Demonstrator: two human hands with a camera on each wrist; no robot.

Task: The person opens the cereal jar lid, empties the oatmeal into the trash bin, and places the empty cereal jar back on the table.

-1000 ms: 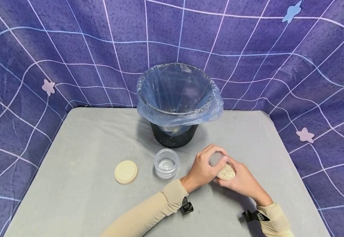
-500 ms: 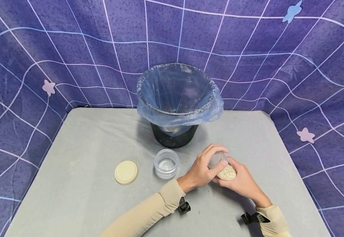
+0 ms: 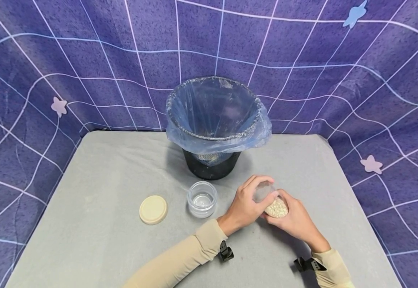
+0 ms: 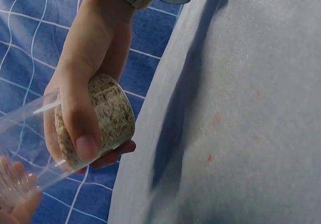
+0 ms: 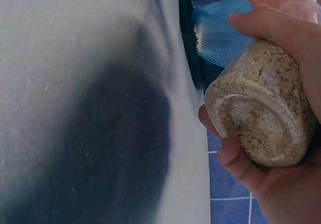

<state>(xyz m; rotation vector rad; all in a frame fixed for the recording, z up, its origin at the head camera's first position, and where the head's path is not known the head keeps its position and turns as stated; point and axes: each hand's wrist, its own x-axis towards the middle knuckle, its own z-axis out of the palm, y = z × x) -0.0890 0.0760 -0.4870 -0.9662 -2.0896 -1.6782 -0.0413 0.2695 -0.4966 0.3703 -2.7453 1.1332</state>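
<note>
A clear jar of oats [image 3: 277,208] is held tilted above the right side of the table. My right hand [image 3: 297,218] grips its lower part, thumb and fingers wrapped round the oat-filled end [image 5: 256,118]. My left hand [image 3: 244,202] curls round the clear upper end, thumb over its side. In the left wrist view the oats [image 4: 113,111] lie in the base, and see-through wall runs from there to my left fingertips [image 4: 20,206]. The jar's mouth is hidden by my left hand, so I cannot tell whether it is covered.
A second clear jar [image 3: 202,200] stands upright left of my left hand. Farther left a cream round lid [image 3: 153,209] lies flat. Behind them a black mesh bin [image 3: 210,168] with a blue bag liner [image 3: 219,138] stands on the grey-covered table [image 3: 104,172]. A purple curtain encloses the table.
Both hands stay on the jar of oats in nearly the same spot, with slight shifts of the hands. The jar's tilt changes a little. The other jar, lid and bin have not moved.
</note>
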